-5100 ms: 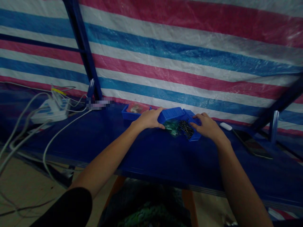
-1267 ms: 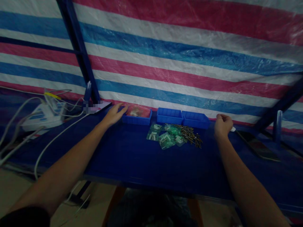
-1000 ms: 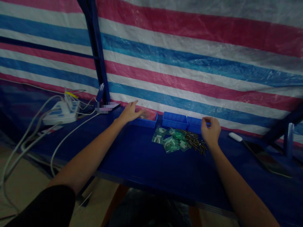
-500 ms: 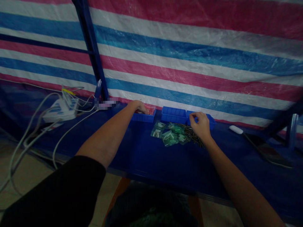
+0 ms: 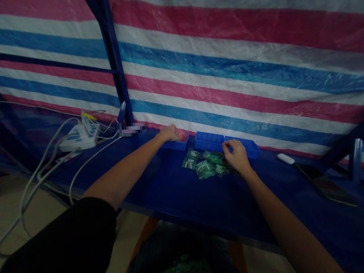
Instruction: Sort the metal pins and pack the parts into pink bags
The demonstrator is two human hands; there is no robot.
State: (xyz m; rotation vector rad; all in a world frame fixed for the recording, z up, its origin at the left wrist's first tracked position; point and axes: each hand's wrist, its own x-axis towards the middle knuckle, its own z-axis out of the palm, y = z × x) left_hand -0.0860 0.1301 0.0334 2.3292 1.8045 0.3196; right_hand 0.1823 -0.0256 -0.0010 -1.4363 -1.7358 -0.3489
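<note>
My left hand (image 5: 170, 133) reaches into the left blue bin (image 5: 179, 145), where small red plastic packets (image 5: 182, 135) lie. Its fingertips are hidden among the packets, so I cannot see whether they grip one. Over a pile of dark metal screws (image 5: 233, 170), my right hand (image 5: 236, 153) has thumb and forefinger pressed together in a pinch. Anything between those fingertips is too small to make out. Clear greenish bags (image 5: 205, 169) with small pale and metal pieces inside lie just left of the right hand.
A middle blue bin (image 5: 209, 141) and a right blue bin (image 5: 250, 148) stand along the striped sheet (image 5: 227, 91). A white power strip (image 5: 79, 136) with cables is at left. At right lie a small white case (image 5: 286, 158) and a dark phone (image 5: 321, 180).
My right hand has shifted slightly left, from the right bin's front toward the middle bin, still pinched. My left hand stays at the left bin, its wrist turned a little. The view has tilted slightly.
</note>
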